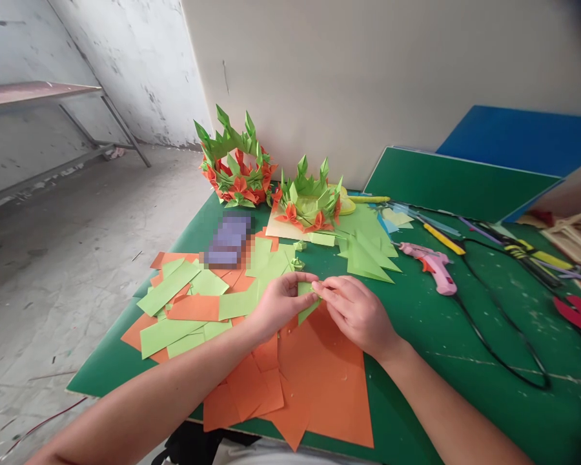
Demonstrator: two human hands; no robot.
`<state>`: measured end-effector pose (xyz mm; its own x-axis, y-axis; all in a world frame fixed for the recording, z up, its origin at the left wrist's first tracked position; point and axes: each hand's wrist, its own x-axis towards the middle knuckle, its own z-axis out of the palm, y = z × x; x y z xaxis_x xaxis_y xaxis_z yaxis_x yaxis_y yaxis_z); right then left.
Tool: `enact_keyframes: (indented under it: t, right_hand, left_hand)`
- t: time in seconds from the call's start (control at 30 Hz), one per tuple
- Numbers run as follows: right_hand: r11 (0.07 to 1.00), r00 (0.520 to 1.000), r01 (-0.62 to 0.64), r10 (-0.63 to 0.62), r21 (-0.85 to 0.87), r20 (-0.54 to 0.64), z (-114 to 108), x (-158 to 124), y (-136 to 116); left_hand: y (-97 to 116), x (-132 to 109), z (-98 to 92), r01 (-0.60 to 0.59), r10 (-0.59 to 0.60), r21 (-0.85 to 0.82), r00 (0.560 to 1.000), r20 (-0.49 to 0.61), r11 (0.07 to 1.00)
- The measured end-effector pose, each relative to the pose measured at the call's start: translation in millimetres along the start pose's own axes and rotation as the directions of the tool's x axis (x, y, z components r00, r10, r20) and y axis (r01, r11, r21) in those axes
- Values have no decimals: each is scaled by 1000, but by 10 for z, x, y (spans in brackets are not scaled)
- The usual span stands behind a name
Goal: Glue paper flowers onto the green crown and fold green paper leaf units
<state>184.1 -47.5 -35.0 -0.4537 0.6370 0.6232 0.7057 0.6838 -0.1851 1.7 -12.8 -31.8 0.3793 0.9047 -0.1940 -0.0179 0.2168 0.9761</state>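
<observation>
A small green paper piece (308,312) is pinched between both hands above orange paper sheets (329,374). My left hand (285,298) grips its left side, thumb and fingers closed. My right hand (356,309) closes its fingertips on the upper right edge; the fingers partly hide the paper. Just beyond the hands lie two small folded green paper pieces, one of them a little folded bud (297,264). Loose green paper strips (169,287) and orange strips (193,308) overlap to the left. Behind stand a taller green and orange paper crown (239,184) and a lower paper crown (310,200).
A pink glue gun (433,266) with a black cord lies to the right. Beyond it are a yellow-handled tool (444,239) and red-handled scissors (578,316). A blurred purple object (229,240) sits left of centre. Green boards (459,184) lean at the back.
</observation>
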Motion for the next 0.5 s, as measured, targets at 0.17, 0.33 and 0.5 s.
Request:
enact_keyframes:
  t: [0.17,0.33,0.5]
  right_hand:
    - [1000,1000,24,-24,18,14,-29,4,22]
    - [999,1000,28,-28,20,-3,-48,15,15]
    - [999,1000,22,-22,30,-22,-77,14,10]
  left_hand:
    - [28,-1,-18,15,-14,-22,999,32,1000]
    - [77,-24,-22,45,-42,-75,998,42,996]
    - [101,-27,-23,34,-29,-137,999,39,990]
